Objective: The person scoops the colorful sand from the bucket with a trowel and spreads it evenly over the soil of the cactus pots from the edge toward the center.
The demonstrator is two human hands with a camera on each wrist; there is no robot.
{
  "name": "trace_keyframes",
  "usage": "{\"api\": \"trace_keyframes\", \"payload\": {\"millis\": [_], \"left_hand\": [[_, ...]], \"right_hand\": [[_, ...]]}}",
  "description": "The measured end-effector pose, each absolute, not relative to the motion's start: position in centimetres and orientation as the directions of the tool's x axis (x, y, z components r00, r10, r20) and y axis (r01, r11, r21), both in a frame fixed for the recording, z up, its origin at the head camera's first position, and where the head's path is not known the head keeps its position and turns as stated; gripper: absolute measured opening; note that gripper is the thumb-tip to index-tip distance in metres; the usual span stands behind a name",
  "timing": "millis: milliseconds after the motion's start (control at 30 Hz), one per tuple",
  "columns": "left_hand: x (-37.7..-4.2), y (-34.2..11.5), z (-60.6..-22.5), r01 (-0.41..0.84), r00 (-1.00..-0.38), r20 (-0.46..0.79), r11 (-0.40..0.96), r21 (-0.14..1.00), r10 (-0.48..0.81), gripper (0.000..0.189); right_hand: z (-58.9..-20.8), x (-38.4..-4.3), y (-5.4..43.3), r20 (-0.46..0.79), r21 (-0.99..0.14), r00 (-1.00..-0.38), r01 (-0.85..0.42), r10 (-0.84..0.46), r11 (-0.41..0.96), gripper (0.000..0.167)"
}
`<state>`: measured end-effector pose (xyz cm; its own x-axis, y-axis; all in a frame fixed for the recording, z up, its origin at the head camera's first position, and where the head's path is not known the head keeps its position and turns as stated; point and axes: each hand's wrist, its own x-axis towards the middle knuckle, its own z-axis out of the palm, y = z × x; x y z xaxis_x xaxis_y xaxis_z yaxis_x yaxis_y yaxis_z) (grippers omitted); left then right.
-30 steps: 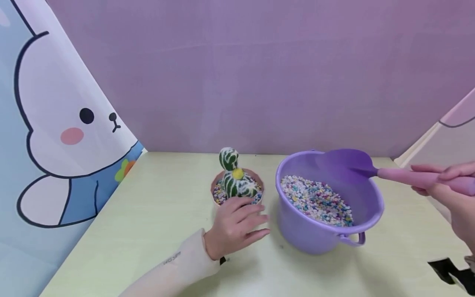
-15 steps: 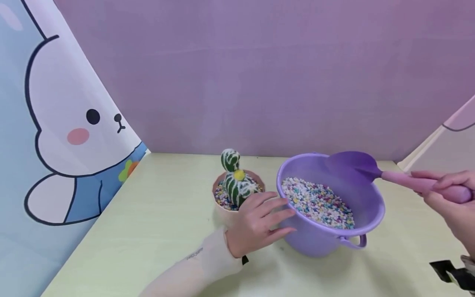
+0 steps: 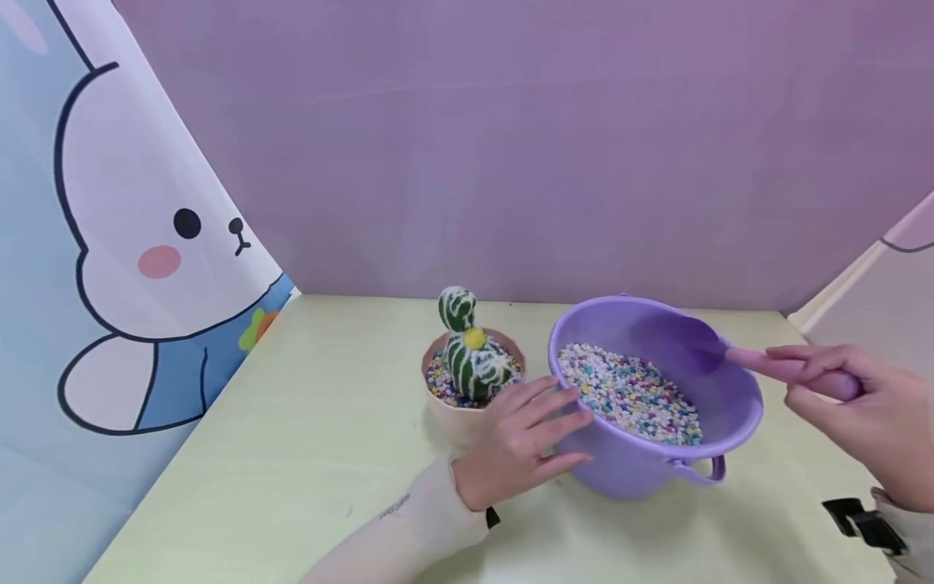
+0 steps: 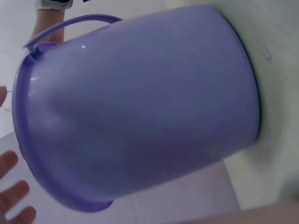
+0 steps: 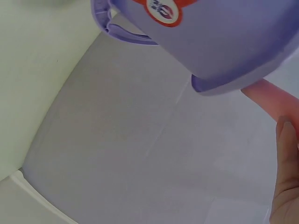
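Note:
My right hand (image 3: 868,410) grips the pink handle of a toy shovel (image 3: 795,371). The shovel's purple blade dips inside the purple bucket (image 3: 620,466), along its right inner wall. Small multicoloured pebbles (image 3: 635,393) cover the bucket's bottom. My left hand (image 3: 521,442) reaches up to the bucket's left rim with its fingers spread, holding nothing. In the left wrist view, the fingertips (image 4: 15,192) stand just off the rim. Behind that hand is a pink flowerpot (image 3: 456,422) with a green and white cactus (image 3: 467,365) bearing a yellow flower; the hand overlaps its lower right side.
The pot and bucket stand side by side on a pale green table (image 3: 350,389). A purple backdrop (image 3: 467,162) rises behind, and a cartoon-printed sheet (image 3: 146,243) borders the left. The bucket's side handle (image 3: 700,472) sticks out at the front.
My left hand has moved right, from in front of the flowerpot to the bucket's rim. My right hand has come left and lowered the shovel's blade into the bucket.

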<state>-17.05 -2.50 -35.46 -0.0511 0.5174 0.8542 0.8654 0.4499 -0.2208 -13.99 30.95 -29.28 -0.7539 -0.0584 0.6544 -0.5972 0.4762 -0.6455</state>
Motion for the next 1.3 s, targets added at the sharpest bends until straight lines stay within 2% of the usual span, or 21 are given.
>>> {"api": "trace_keyframes", "payload": {"millis": [133, 200, 300, 400, 567, 700, 867, 967, 1167, 1233, 1300], "left_hand": [[-17.1, -3.0, -35.6, 0.830, -0.027, 0.799, 0.459, -0.317, 0.600, 0.045], [-17.2, -3.2, -35.6, 0.819, -0.024, 0.771, 0.455, -0.350, 0.637, 0.044], [-17.1, -3.3, -35.5, 0.813, -0.032, 0.734, 0.445, -0.375, 0.678, 0.045], [-16.9, -3.3, -35.4, 0.811, -0.052, 0.704, 0.442, -0.384, 0.708, 0.048], [-16.6, -3.0, -35.3, 0.813, -0.103, 0.662, 0.446, -0.374, 0.743, 0.055], [-16.5, -2.7, -35.4, 0.803, -0.128, 0.653, 0.464, -0.374, 0.747, 0.057], [-16.6, -2.5, -35.6, 0.804, -0.156, 0.653, 0.479, -0.352, 0.741, 0.058], [-16.6, -2.5, -35.6, 0.803, -0.164, 0.657, 0.486, -0.344, 0.736, 0.057], [-16.5, -2.3, -35.3, 0.775, -0.196, 0.660, 0.527, -0.348, 0.725, 0.055], [-16.5, -2.3, -35.3, 0.771, -0.204, 0.664, 0.536, -0.344, 0.719, 0.055], [-16.5, -2.3, -35.3, 0.770, -0.205, 0.672, 0.541, -0.338, 0.711, 0.054]], "right_hand": [[-29.7, -14.9, 30.6, 0.745, -0.543, -0.646, -0.732, -0.167, 0.411, 0.029], [-29.7, -15.3, 30.4, 0.761, -0.475, -0.617, -0.740, -0.199, 0.476, 0.031], [-29.5, -15.6, 30.2, 0.748, -0.393, -0.622, -0.696, -0.232, 0.601, 0.032], [-29.1, -15.6, 30.0, 0.725, -0.364, -0.645, -0.656, -0.240, 0.661, 0.032], [-28.7, -15.5, 30.0, 0.691, -0.380, -0.681, -0.628, -0.243, 0.679, 0.033], [-28.9, -15.4, 29.9, 0.674, -0.374, -0.686, -0.636, -0.273, 0.675, 0.040], [-29.4, -15.7, 29.6, 0.681, -0.344, -0.630, -0.725, -0.374, 0.597, 0.041], [-29.5, -16.0, 29.3, 0.682, -0.370, -0.602, -0.774, -0.416, 0.514, 0.040], [-29.0, -15.9, 28.7, 0.681, -0.372, -0.567, -0.813, -0.464, 0.447, 0.042], [-29.0, -15.6, 28.6, 0.674, -0.397, -0.580, -0.807, -0.458, 0.438, 0.042], [-29.0, -15.2, 28.6, 0.654, -0.477, -0.615, -0.787, -0.441, 0.391, 0.041]]}}
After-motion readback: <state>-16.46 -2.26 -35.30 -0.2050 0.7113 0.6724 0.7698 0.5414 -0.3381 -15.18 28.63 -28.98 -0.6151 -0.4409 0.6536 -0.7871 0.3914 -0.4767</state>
